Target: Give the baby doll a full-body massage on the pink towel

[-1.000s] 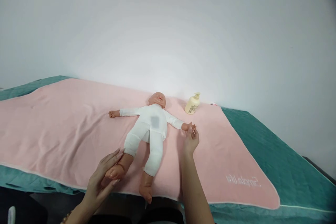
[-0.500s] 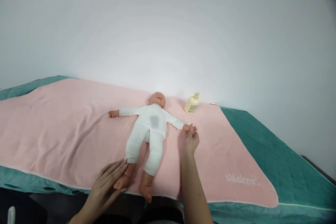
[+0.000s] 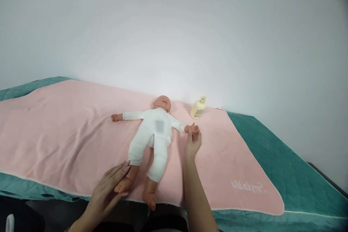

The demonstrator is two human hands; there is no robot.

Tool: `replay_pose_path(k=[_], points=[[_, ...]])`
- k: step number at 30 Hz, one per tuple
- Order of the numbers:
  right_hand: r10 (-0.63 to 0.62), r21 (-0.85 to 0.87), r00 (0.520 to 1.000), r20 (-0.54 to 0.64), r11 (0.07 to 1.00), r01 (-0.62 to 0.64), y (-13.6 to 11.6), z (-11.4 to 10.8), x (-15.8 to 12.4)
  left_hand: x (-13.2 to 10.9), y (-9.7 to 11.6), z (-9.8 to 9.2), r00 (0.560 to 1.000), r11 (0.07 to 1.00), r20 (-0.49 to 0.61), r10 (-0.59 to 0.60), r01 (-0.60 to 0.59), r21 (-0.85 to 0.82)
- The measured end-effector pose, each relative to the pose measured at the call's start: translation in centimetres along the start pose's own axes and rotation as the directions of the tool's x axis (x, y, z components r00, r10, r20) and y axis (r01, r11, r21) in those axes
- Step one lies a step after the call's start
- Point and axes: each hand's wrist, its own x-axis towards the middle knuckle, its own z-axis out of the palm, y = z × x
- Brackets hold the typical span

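A baby doll [image 3: 160, 141] in a white suit lies on its back with arms spread and a grey patch on its chest. At the doll's hand on the right, my right hand [image 3: 193, 144] grips it between thumb and fingers from the near side. My left hand [image 3: 108, 187] rests beside the doll's left-hand foot [image 3: 124, 185], its fingers stretched out along the ankle and its thumb below the foot. Past my right hand stands a pale yellow pump bottle [image 3: 197, 108], upright with printed text on its front.
Under the doll is a pink blanket [image 3: 231, 163] with white lettering at its near right corner. Beneath it, a green quilted cover [image 3: 282, 159] shows at the sides and front edge. A pale wall [image 3: 174, 36] rises directly behind.
My right hand has moved slightly left and up together with the doll's hand, whose arm now lies closer to its body. My left hand stays by the foot.
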Motion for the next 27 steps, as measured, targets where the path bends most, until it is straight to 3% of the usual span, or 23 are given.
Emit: replay_pose_path(k=[2,4,10,18,22,27], points=[[-0.092,-0.006,0.992,0.087,0.996,0.093,-0.4,1.1,-0.5,0.8,0.2,0.1,1.000,0.999,-0.012,-0.007,0.006,-0.037],[-0.207,-0.041,0.954,0.215,0.975,0.220,-0.5,2.3,-0.8,1.8,0.4,0.2,1.000,0.997,-0.024,-0.007,0.005,-0.073],[-0.479,-0.036,0.697,0.533,0.811,0.584,0.6,4.8,-0.9,4.9,0.1,0.1,0.998,0.986,-0.036,-0.056,0.050,-0.160],[-0.576,0.059,0.430,0.695,0.642,0.764,0.9,3.8,-1.2,8.0,-0.4,1.0,0.976,0.930,0.026,-0.218,0.216,-0.299],[-0.573,0.077,0.367,0.733,0.605,0.792,0.7,3.8,-1.1,9.8,-0.5,1.5,0.969,0.910,0.018,-0.247,0.238,-0.340],[-0.543,0.059,0.352,0.762,0.600,0.798,0.6,3.9,-1.1,10.9,-0.7,1.8,0.958,0.891,0.016,-0.287,0.273,-0.363]])
